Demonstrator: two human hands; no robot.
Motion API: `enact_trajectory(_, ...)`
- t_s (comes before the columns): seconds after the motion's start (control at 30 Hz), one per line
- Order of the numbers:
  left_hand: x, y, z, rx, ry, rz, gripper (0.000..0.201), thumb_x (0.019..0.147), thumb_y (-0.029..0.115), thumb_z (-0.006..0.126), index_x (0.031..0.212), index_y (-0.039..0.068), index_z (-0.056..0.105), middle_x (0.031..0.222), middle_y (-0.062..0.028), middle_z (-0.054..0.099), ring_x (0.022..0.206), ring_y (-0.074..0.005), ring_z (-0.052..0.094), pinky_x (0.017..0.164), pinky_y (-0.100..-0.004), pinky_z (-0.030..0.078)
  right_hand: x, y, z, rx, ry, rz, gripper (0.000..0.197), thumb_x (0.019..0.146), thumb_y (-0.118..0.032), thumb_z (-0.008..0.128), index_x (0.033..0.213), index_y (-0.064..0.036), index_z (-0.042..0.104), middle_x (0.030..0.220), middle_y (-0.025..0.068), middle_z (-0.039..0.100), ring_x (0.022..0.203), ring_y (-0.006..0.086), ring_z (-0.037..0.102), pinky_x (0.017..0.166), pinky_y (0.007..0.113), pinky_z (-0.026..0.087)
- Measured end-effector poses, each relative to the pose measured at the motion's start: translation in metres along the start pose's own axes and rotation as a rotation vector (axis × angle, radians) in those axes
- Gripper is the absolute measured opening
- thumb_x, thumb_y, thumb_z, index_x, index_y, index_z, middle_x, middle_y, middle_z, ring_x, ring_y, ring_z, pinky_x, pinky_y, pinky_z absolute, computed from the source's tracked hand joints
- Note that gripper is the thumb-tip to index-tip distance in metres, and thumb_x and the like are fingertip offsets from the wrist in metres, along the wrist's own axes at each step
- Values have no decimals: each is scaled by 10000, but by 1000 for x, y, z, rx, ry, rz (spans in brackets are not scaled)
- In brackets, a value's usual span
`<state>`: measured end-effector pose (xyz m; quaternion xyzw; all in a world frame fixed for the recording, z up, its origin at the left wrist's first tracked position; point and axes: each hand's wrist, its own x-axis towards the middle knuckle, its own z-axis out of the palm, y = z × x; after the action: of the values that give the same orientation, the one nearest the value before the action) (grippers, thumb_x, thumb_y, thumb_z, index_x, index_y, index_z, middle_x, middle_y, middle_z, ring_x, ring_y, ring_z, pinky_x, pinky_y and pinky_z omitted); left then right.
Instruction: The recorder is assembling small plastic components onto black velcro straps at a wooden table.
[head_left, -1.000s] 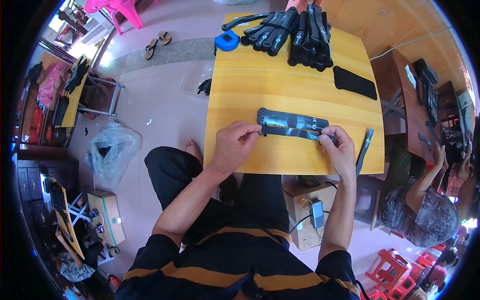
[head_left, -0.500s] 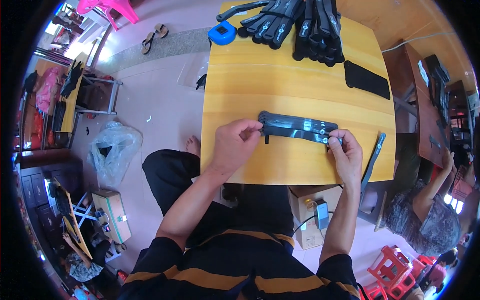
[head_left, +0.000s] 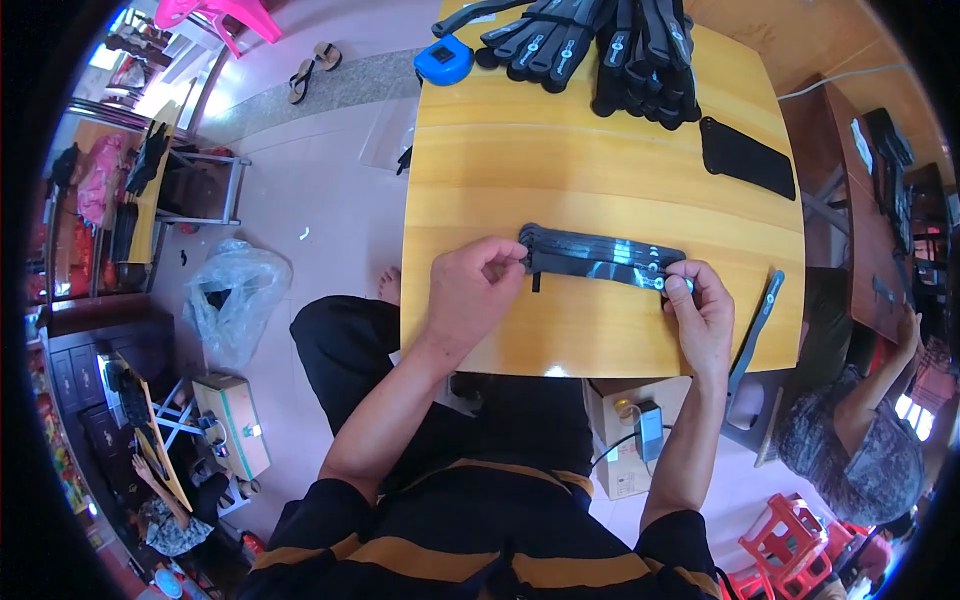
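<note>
Floor (head_left: 330, 205): pretty bright, purplish cast, blown out at upper left
Table (head_left: 600, 165): even light, soft shadow left of middle, hot spot on front edge
Black strips (head_left: 590, 258): glossy, white glare toward the right end
Rim: black corners, bent edges, kinda soft

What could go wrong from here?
1. The left hand and right hand pinch the front strap only near its ends, so it might skew against the dark straps beside it.
2. The loose strap reaches the table's near edge beside the right arm; a sleeve or wrist could brush it off.
3. The blue device sits at the left edge; a bump might drop it.
</note>
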<state>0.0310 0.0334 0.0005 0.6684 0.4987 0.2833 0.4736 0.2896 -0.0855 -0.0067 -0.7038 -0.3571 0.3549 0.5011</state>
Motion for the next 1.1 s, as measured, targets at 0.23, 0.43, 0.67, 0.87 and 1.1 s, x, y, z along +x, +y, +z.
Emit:
enact_trajectory(0.23, 0, 0, 0, 8, 13, 1, 170, 835, -9, 685, 1001, -21, 723, 817, -93, 736, 700, -127, 689, 678, -258, 551, 1, 0, 0, -23, -1, 5, 77, 971, -90, 661, 1017, -29, 667, 738, -36, 587, 641, 49, 517, 582, 207, 432)
enact_trajectory(0.43, 0, 3, 0, 8, 11, -9, 162, 839, -6, 684, 996, -21, 723, 822, -92, 737, 706, -126, 687, 679, -259, 549, 1, -3, 1, -39, 8, 25, 72, 967, -79, 656, 1013, -25, 668, 742, -31, 594, 645, 51, 526, 591, 208, 445)
enact_trajectory(0.67, 0, 2, 0, 1, 14, -3, 164, 840, -8, 683, 1000, -20, 715, 819, -86, 730, 693, -120, 678, 668, -258, 545, 1, -3, 2, -59, 18, 29, 78, 966, -84, 655, 1011, -23, 670, 754, -27, 605, 649, 51, 527, 597, 211, 451)
enact_trajectory(0.87, 2, 0, 1, -6, 35, 25, 149, 827, -5, 694, 976, -8, 700, 812, -79, 726, 657, -115, 666, 639, -258, 539, 1, -3, 3, -64, 25, 6, 82, 968, -90, 655, 1013, -23, 671, 749, -29, 597, 645, 50, 520, 591, 212, 443)
enact_trajectory(1.1, 2, -3, 1, -9, 45, 24, 149, 816, 8, 698, 965, -3, 698, 794, -85, 724, 652, -127, 679, 637, -262, 541, 1, -7, 1, -78, -27, 68, 84, 986, -92, 638, 1041, -31, 655, 849, -39, 600, 708, 46, 504, 639, 191, 427)
